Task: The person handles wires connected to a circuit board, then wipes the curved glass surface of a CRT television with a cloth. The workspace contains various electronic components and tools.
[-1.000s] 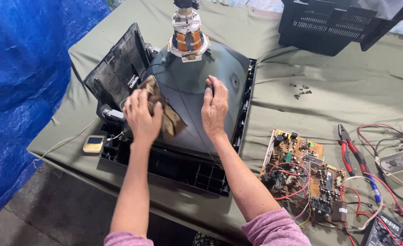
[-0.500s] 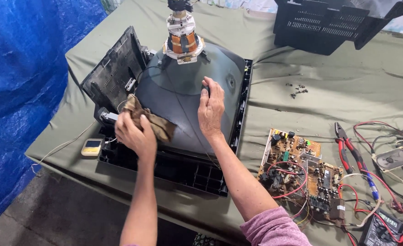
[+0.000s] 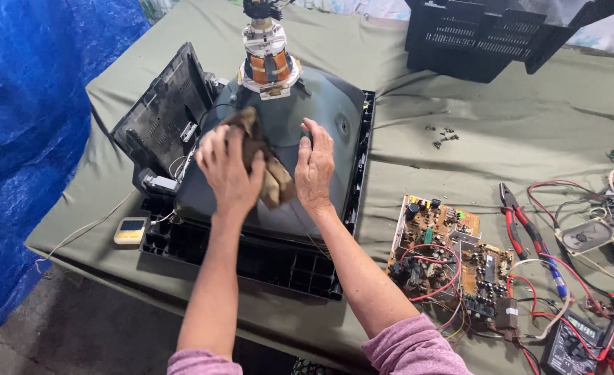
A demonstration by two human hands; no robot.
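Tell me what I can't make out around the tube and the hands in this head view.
- Tube face: turned down into the frame.
- Glass under the rag: covered by it and the left hand.
- Right hand palm: pressed on the glass.
- Meter: cut by the bottom edge.
- Screws: too small to count.

From my seat I see two screens. A small cream-yellow handheld device [image 3: 130, 230] lies on the tabletop's left edge, just beside the dark television frame; its little rectangular screen looks bluish-grey. At the lower right corner, a dark meter [image 3: 576, 336] with a pale greenish rectangular display lies among red wires.
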